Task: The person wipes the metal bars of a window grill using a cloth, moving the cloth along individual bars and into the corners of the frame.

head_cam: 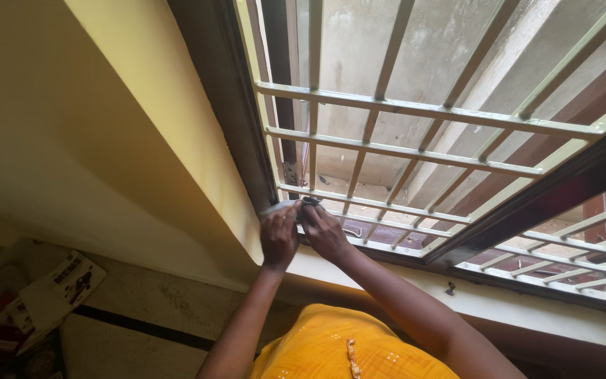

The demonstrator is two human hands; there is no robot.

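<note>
My left hand [278,235] and my right hand [322,231] are side by side at the lower left corner of a window grille [415,154] made of pale metal bars. Both hands press a small grey cloth [290,205] against the lowest bars, close to the dark window frame [247,140]. The left hand grips the cloth's left part. Fingers of the right hand curl over its right end. Most of the cloth is hidden under the fingers. My arms reach up from a yellow garment [331,347].
A yellow wall [92,126] runs along the left. A white sill [499,298] lies below the grille, and a second grilled pane [569,260] is at the right. A printed cardboard box [50,295] lies on the stone floor [142,323] at lower left.
</note>
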